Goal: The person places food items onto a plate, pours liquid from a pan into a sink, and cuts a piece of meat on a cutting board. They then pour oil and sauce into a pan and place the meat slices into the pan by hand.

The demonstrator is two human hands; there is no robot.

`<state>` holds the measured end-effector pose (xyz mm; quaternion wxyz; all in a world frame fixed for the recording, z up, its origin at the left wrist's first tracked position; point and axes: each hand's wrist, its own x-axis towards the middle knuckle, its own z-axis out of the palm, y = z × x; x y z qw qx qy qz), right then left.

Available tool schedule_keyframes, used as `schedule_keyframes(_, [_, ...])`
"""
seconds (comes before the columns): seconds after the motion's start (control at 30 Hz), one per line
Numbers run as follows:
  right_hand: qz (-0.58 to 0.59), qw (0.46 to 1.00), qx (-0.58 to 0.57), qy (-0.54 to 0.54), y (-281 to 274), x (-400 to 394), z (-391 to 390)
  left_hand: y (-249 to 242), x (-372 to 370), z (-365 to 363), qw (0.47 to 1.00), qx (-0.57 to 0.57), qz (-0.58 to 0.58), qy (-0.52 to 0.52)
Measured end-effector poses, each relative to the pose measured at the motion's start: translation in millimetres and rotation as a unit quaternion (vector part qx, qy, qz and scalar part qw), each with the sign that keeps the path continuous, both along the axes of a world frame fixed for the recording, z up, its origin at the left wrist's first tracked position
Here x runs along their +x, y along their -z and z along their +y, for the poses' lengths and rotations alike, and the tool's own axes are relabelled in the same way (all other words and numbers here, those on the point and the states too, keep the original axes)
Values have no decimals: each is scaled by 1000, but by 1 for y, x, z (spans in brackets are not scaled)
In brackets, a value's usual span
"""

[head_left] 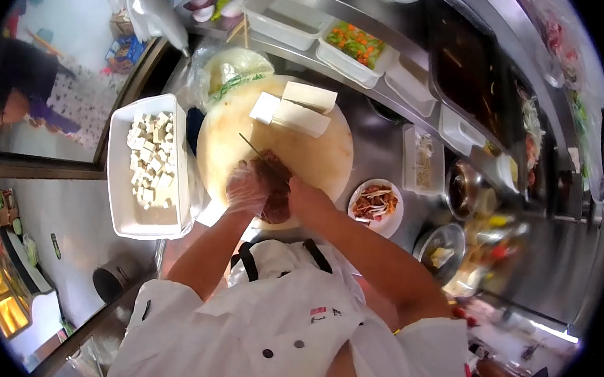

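Observation:
A round, pale cutting board point(321, 159) lies in front of me. On its near part is a dark brown piece of meat point(276, 208). My left hand point(245, 190), in a clear plastic glove, presses on the meat from the left with its fingers closed against it. My right hand point(307, 198) is closed round the handle of a knife, the handle mostly hidden. The thin knife blade point(250, 144), seen nearly edge-on, points to the far left across the meat. Farther back on the board sit white tofu blocks point(304, 118).
A white tub point(115, 180) with tofu cubes stands left of the board. Behind is a plastic bag point(227, 71). At right are a plate of sliced food point(396, 217), a container of bean sprouts point(408, 160) and a metal bowl point(425, 250). Tubs with diced vegetables point(355, 45) line the back shelf.

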<state>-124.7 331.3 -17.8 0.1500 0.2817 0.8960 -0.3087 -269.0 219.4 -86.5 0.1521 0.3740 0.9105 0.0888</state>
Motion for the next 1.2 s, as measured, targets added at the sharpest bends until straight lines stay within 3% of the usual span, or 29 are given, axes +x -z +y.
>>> schedule_keyframes(0.07, [23, 1000, -4, -8, 1, 21, -5, 3, 1, -2, 1000, 11, -6, -12])
schedule_keyframes(0.13, [-40, 992, 22, -120, 9, 44, -4, -8, 3, 1, 1000, 1, 22, -4])
schedule_keyframes(0.23, [-91, 995, -30, -23, -26, 44, -4, -11, 3, -3, 999, 29, 14, 23])
schedule_keyframes(0.33, [-100, 994, -38, -5, -13, 45, -1, -23, 4, 1, 999, 40, -26, 16])
schedule_keyframes(0.53, [11, 1000, -3, -24, 33, 53, -1, -19, 6, 4, 999, 37, 20, 30])
schedule_keyframes(0.73, [93, 994, 38, -43, 45, 52, -1, -5, 3, 5, 997, 4, 65, 33])
schedule_keyframes(0.83, [43, 997, 61, -23, 56, 34, -3, 2, -3, 2, 998, 46, 41, 18])
schedule_keyframes(0.93, [68, 996, 58, -13, 73, 45, -11, 11, -9, -5, 997, 69, 27, 3])
schedule_keyframes(1.03, [122, 989, 80, -26, 54, 88, -17, -1, -7, -21, 991, 129, 15, -2])
schedule_keyframes(1.1, [-6, 1000, 8, 28, 21, 111, -17, -16, -10, -24, 984, 180, 14, -15])
schedule_keyframes(1.17, [-31, 999, 12, 44, -7, 134, -23, -23, -23, -38, 984, 150, 27, -92])
schedule_keyframes(1.2, [-32, 998, 11, 44, -2, 148, -23, -12, -47, -44, 988, 132, 53, -60])
